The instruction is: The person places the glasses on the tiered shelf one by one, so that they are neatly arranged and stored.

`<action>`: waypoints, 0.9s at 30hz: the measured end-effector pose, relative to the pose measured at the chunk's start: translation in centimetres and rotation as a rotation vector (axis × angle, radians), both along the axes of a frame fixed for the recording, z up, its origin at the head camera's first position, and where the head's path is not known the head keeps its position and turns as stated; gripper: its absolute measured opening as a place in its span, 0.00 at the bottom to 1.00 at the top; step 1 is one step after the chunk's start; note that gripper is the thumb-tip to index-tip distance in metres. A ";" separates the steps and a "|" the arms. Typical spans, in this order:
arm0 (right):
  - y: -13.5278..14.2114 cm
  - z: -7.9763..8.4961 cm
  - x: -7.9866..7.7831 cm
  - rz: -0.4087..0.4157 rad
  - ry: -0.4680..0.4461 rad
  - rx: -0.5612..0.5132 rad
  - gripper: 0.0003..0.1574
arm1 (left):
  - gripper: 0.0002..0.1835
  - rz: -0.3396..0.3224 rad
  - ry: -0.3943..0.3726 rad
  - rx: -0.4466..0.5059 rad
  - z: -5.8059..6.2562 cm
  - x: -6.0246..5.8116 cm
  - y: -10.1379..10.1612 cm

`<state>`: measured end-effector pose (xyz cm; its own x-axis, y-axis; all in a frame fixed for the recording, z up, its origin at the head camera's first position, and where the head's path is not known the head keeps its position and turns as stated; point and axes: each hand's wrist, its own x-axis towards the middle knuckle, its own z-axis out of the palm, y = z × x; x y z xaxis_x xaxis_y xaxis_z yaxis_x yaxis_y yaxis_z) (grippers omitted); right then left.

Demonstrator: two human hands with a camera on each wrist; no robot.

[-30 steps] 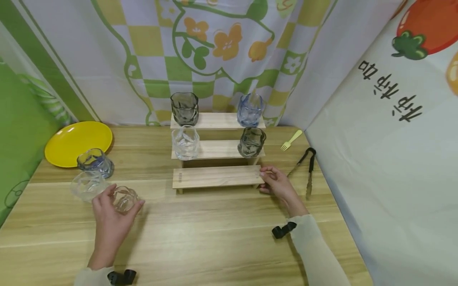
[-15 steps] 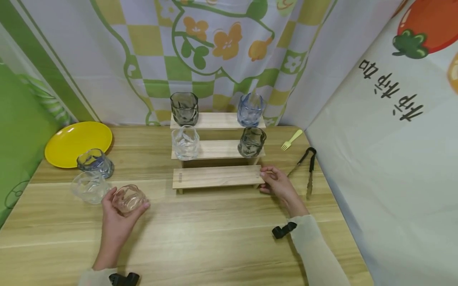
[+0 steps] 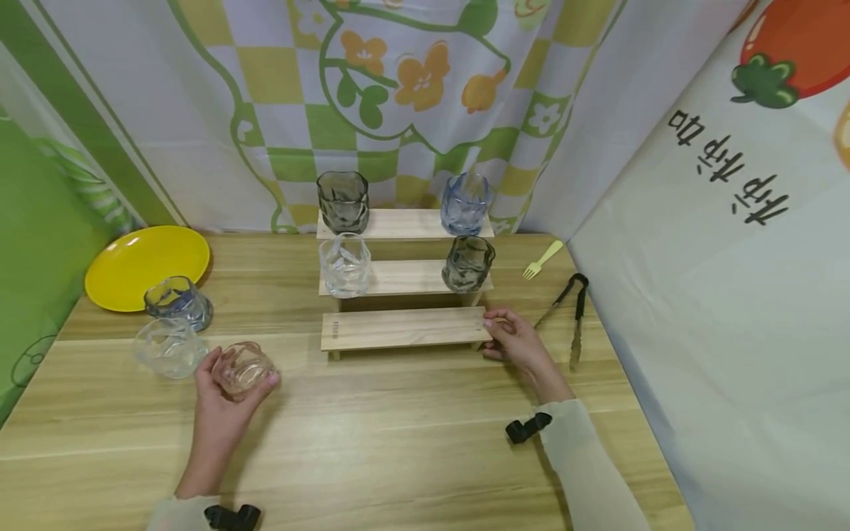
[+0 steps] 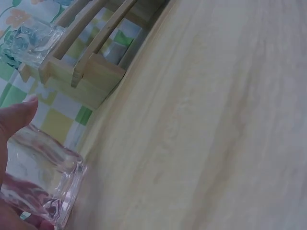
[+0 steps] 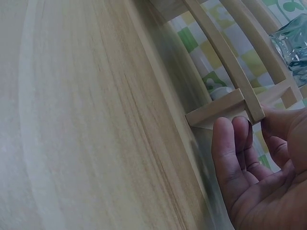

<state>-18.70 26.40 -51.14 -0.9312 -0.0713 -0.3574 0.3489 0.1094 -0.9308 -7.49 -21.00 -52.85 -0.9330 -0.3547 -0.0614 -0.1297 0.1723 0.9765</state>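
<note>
My left hand (image 3: 222, 413) grips a pinkish clear drinking glass (image 3: 246, 369) between thumb and fingers, at the left of the table. In the left wrist view the glass (image 4: 43, 177) is close to the tabletop, its thick base facing right. With thumb and fingers, my right hand (image 3: 521, 346) pinches the right end of the lowest step of a three-step wooden rack (image 3: 405, 329). The right wrist view shows the thumb over the board's end and the fingers (image 5: 225, 158) curled below it. Nothing stands on that lowest step.
The upper steps bear two grey glasses, a clear one (image 3: 345, 265) and a blue one (image 3: 465, 205). Left of the rack are a yellow plate (image 3: 119, 273), a dark blue glass (image 3: 192, 306) and a clear glass (image 3: 169, 350). A yellow fork (image 3: 543, 259) and tongs (image 3: 576, 317) lie right.
My left hand has moved right with the pinkish glass, away from the clear glass on the table, then nearly stopped. My right hand has stayed at the rack's end.
</note>
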 end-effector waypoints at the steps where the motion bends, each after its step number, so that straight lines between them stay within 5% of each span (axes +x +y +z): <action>1: 0.0 0.0 0.0 0.001 -0.001 0.003 0.21 | 0.58 0.008 0.002 0.007 -0.1 0.0 0.1; 7: -0.1 -0.1 0.0 0.003 -0.005 0.007 0.21 | 0.52 0.075 0.029 -0.002 -0.3 -0.2 0.5; 14: -0.1 0.0 0.0 -0.004 -0.003 0.007 0.22 | 0.48 0.115 0.027 -0.146 0.1 -0.2 0.5; 21: -0.1 -0.1 0.0 0.003 0.004 -0.004 0.19 | 0.46 0.086 0.054 -0.148 0.8 -0.5 1.1; 27: -0.1 -0.1 0.1 -0.004 0.001 0.002 0.19 | 0.46 -0.007 0.066 -0.158 3.2 -1.3 2.8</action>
